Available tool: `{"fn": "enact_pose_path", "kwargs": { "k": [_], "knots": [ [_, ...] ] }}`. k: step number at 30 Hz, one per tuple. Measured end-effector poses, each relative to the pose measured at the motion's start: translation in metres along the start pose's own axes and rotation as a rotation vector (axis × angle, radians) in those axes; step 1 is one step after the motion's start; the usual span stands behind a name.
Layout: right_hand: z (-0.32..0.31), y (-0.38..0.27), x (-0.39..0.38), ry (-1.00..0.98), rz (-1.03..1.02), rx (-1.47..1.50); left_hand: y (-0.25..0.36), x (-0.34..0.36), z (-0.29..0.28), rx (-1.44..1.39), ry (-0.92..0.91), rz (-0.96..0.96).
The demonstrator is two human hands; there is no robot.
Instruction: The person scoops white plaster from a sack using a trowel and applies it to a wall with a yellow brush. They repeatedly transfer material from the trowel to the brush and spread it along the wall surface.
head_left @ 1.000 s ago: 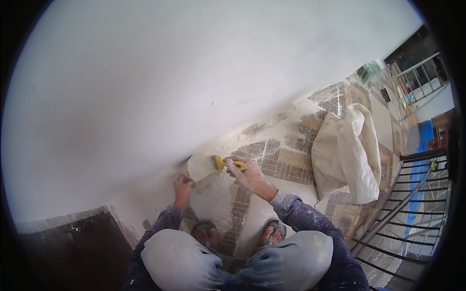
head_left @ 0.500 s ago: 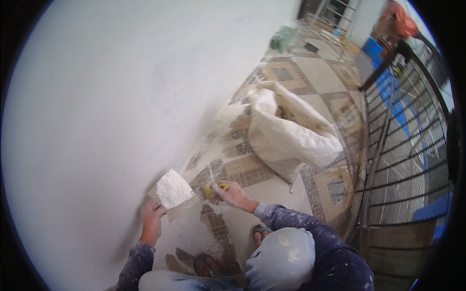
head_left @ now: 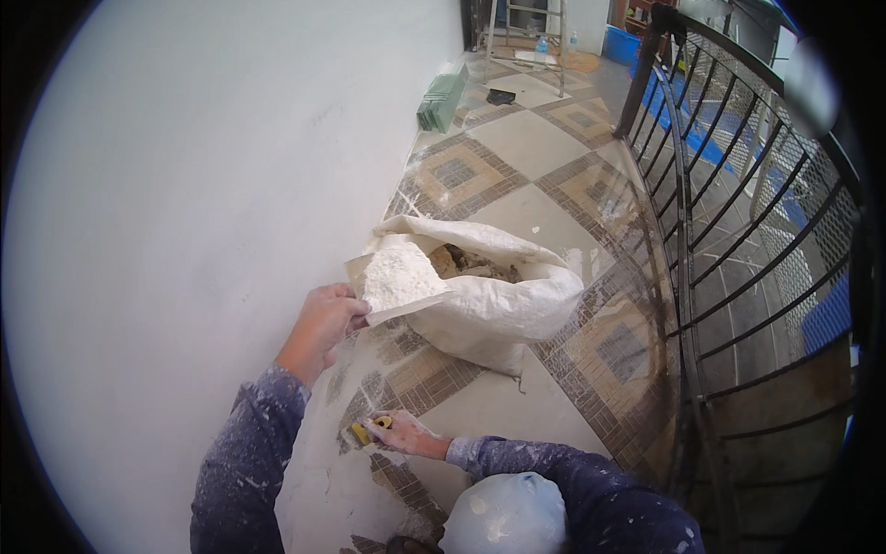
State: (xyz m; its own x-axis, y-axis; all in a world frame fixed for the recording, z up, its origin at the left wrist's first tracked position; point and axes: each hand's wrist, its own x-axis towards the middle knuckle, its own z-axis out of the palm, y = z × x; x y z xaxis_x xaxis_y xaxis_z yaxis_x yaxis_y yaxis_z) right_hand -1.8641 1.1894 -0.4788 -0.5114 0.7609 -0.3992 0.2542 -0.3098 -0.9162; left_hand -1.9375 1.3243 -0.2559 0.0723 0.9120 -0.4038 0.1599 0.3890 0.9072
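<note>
My left hand (head_left: 325, 331) pinches the near left corner of a thin, light-coloured flat sheet (head_left: 399, 310). A heap of white powder (head_left: 401, 274) lies on it. The sheet hangs over the near left part of the mouth of a white woven sack (head_left: 494, 314), and debris (head_left: 471, 266) shows inside. Lower down, close to the floor, the fingers of my right hand (head_left: 406, 437) are wrapped round a small yellow hand tool (head_left: 362, 431). Its working edge is too small to tell whether it is a scraper or a brush.
A white wall (head_left: 203, 203) runs along the left, a dark metal railing (head_left: 688, 198) along the right. Farther along the dusty tiled floor (head_left: 526, 143) are green stacked pieces (head_left: 443, 99), a dark dustpan-like object (head_left: 500, 96) and a ladder (head_left: 561, 46). My knee (head_left: 508, 519) is close below.
My left hand has lifted the powder-laden sheet from beside the wall near the floor, forward to the sack's mouth. My right hand keeps the yellow tool low. The view has shifted.
</note>
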Motion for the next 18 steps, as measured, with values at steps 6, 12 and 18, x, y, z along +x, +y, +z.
{"fn": "enact_pose_path", "kwargs": {
  "k": [6, 12, 18],
  "knots": [
    [-0.009, 0.0, -0.01, 0.005, -0.076, -0.028, 0.022, 0.064, 0.078, 0.069, -0.062, 0.017],
    [-0.005, -0.002, -0.015, 0.037, -0.147, -0.093, 0.03, 0.068, 0.103, 0.31, 0.039, 0.129],
    [0.0, -0.008, -0.018, -0.027, -0.004, 0.066, 0.031, 0.06, 0.061, 0.079, 0.071, 0.15]
  ]
}}
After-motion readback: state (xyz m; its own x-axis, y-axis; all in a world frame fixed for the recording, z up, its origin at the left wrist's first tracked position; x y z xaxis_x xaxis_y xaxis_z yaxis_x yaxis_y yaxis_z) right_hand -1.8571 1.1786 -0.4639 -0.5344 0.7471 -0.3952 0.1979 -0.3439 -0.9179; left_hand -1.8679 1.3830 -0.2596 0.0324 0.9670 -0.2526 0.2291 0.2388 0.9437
